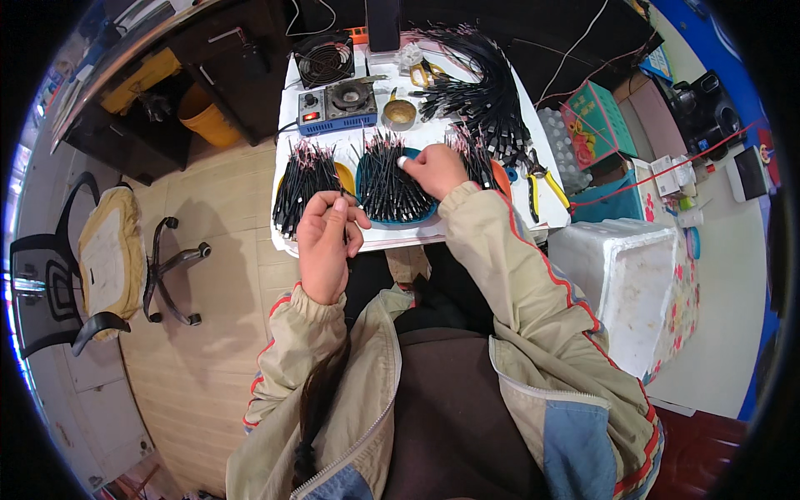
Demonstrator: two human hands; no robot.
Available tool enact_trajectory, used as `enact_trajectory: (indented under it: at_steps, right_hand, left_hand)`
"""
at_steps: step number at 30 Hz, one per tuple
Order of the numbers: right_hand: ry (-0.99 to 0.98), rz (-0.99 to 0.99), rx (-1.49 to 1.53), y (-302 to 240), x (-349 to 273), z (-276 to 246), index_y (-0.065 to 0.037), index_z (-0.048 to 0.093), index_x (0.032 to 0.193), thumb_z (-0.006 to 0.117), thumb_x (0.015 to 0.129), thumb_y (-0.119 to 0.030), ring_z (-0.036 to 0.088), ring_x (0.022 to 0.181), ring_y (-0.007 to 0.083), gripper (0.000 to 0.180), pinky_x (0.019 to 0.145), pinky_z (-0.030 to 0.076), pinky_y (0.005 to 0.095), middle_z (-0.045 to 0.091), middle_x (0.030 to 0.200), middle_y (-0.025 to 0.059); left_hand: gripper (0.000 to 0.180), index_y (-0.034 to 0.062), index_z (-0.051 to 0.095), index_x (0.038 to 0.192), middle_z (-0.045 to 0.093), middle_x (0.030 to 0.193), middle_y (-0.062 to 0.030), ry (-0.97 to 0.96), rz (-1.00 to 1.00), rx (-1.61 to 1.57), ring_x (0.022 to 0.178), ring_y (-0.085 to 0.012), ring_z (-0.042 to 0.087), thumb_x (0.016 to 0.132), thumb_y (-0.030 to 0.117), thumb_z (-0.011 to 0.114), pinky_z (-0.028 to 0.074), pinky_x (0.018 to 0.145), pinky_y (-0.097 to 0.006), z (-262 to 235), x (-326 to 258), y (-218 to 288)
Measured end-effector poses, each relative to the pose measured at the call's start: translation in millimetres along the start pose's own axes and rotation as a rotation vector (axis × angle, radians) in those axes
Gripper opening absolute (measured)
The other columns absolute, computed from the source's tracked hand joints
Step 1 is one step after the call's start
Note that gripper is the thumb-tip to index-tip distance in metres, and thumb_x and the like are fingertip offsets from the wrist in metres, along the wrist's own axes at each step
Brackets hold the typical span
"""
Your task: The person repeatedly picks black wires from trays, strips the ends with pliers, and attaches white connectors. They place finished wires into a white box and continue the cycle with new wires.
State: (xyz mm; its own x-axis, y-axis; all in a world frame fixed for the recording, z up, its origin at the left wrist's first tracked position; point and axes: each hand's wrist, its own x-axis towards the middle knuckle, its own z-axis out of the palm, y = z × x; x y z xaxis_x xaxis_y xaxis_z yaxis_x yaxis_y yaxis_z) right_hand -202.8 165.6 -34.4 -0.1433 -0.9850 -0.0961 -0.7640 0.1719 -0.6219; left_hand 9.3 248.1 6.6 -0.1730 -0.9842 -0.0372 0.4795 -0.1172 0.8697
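Observation:
Three bundles of short black cables with thin pinkish wire ends lie side by side on the white table. The left bundle (305,190) is in a yellow tray (344,177), the middle bundle (387,182) in a teal tray (400,222), and the right bundle (473,158) by an orange tray (501,177). My left hand (327,250) is raised before the left bundle, palm up, thumb and fingers curled together; anything pinched there is too small to name. My right hand (437,172), white wrap on one digit, is closed at the middle bundle's right side, its fingertips partly hidden.
Behind the trays stand a blue soldering pot (337,108), a small round dish (399,114) and a fan (324,62). A heap of long black cables (475,83) lies back right, near yellow-handled pliers (546,187). A white foam box (617,275) sits right, an office chair (112,254) left.

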Motion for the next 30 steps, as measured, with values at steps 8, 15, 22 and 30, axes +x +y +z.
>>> enact_trajectory:
  at_steps: [8, 15, 22, 30]
  right_hand:
    - [0.130, 0.013, 0.085, 3, 5, 12, 0.001, 0.069, 0.072, 0.071, 0.075, -0.028, 0.064, 0.062, 0.0268, 0.029, 0.064, 0.050, 0.0367, 0.065, 0.065, 0.0165]
    - [0.161, -0.212, 0.151, -14, 20, -1, -0.002, 0.068, 0.074, 0.066, 0.073, -0.022, 0.066, 0.073, 0.0323, 0.020, 0.071, 0.052, 0.0387, 0.067, 0.075, 0.0175]
    - [-0.069, -0.207, -0.117, -53, 101, 11, -0.004, 0.073, 0.081, 0.072, 0.072, -0.031, 0.067, 0.074, 0.0278, 0.028, 0.074, 0.052, 0.0355, 0.069, 0.077, 0.0145]
    - [-0.158, -0.310, 0.055, -66, 93, 12, -0.002, 0.070, 0.086, 0.072, 0.078, -0.015, 0.058, 0.063, 0.0118, 0.016, 0.062, 0.048, 0.0271, 0.065, 0.069, 0.0054]
  left_hand:
    - [0.017, -0.0015, 0.052, 0.098, 0.059, 0.074, -0.0092, 0.037, -0.012, 0.033, 0.045, -0.0044, 0.039, 0.099, 0.015, 0.048, 0.028, 0.042, -0.019, -1, -2, -8]
    - [0.018, -0.0036, 0.053, 0.098, 0.058, 0.073, -0.0090, 0.059, 0.022, 0.002, 0.044, -0.0045, 0.037, 0.099, 0.013, 0.048, 0.028, 0.041, -0.019, -10, -2, -7]
    - [0.017, -0.0034, 0.054, 0.100, 0.058, 0.072, -0.0091, 0.070, -0.016, -0.006, 0.043, -0.0039, 0.035, 0.099, 0.013, 0.048, 0.026, 0.040, -0.018, -18, -1, -4]
    - [0.019, -0.0040, 0.053, 0.104, 0.057, 0.069, -0.0098, 0.080, -0.018, -0.012, 0.042, -0.0031, 0.033, 0.098, 0.014, 0.050, 0.025, 0.042, -0.018, -25, 3, 0]
